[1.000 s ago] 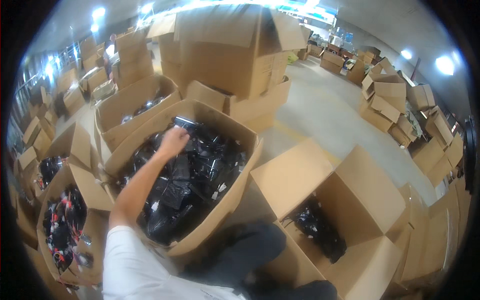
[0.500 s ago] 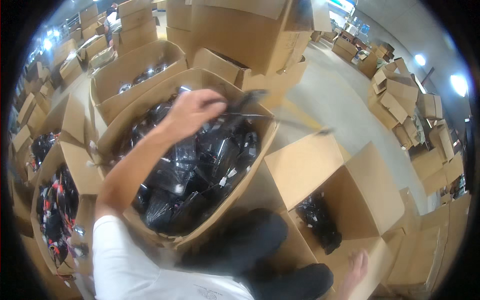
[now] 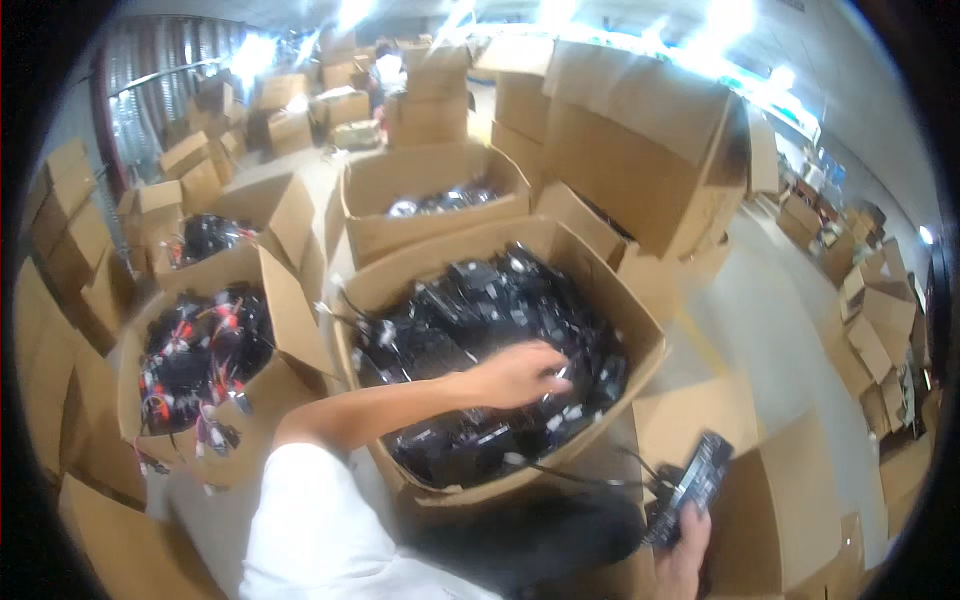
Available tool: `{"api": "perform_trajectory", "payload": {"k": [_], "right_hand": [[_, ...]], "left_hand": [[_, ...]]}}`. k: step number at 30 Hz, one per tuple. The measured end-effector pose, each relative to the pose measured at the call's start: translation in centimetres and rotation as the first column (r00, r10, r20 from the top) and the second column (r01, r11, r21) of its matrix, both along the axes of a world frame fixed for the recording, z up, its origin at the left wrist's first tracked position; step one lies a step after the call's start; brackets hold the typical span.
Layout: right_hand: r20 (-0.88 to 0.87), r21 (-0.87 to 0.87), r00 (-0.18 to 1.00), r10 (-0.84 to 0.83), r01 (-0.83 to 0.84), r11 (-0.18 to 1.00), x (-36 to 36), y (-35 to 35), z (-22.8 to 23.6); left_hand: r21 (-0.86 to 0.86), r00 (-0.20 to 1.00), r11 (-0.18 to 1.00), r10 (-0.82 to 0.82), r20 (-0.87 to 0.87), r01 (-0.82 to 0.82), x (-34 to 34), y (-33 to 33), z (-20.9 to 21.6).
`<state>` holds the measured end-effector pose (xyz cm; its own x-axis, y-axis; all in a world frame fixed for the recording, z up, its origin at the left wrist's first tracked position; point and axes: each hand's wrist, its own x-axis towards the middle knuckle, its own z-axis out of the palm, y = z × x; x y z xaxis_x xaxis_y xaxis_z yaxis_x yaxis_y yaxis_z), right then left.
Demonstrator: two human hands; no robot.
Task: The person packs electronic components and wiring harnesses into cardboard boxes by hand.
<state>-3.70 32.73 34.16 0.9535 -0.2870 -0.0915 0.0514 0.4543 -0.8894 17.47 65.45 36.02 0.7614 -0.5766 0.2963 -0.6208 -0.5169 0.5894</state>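
Note:
A large carton (image 3: 650, 365) in front of me holds a heap of black plastic-wrapped parts (image 3: 480, 300), several with cables and white connectors. My left hand (image 3: 522, 375) is over the near right of this heap, fingers curled in; what they grip, if anything, is hidden. Low on the right, my right hand (image 3: 688, 545) grips a long black device (image 3: 700, 478), shiny as if wrapped in clear plastic. Its exact kind is not clear. A dark cable (image 3: 580, 478) stretches between the device and the heap's near edge. Beneath the device is an open carton (image 3: 800, 490).
At left, an open carton (image 3: 130, 375) contains black parts with red pieces and wires. Behind the main carton stands another part-filled carton (image 3: 435, 232). A tall carton (image 3: 635, 150) rises at the back right. Stacked cartons (image 3: 875, 330) line the far right.
My left hand has come down from the carton's far side to its near right, without the dark piece beside it earlier. My right hand, empty before, now holds the black device. The view has shifted left.

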Motion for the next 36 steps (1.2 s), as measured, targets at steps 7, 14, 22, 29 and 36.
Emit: {"api": "perform_trajectory", "payload": {"k": [7,14,22,29,36], "right_hand": [[-0.037,0.087,0.984,-0.176,0.178,0.980,-3.1,-3.8,3.1],[-0.042,-0.056,0.966,-0.256,0.254,0.966,-3.7,-1.0,5.6],[-0.018,-0.050,0.960,-0.281,0.280,0.959,-6.1,-0.2,5.3],[0.203,-0.138,0.965,-0.164,0.195,0.971,-8.0,2.4,8.4],[0.700,-0.706,0.712,-0.046,0.701,0.106,-3.4,7.4,12.0]], "left_hand": [[0.308,0.860,0.829,0.507,-0.059,-0.467,1.4,15.3,-7.5],[0.106,0.889,0.887,0.433,0.150,-0.450,-1.5,12.1,-7.8],[-0.264,0.739,0.865,0.165,-0.653,-0.426,-6.0,10.7,-6.2],[-0.847,0.862,0.308,-0.132,-0.489,-0.433,-6.4,11.6,6.0],[-0.860,0.746,0.332,-0.434,-0.505,-0.388,-11.4,4.9,6.0]]}}
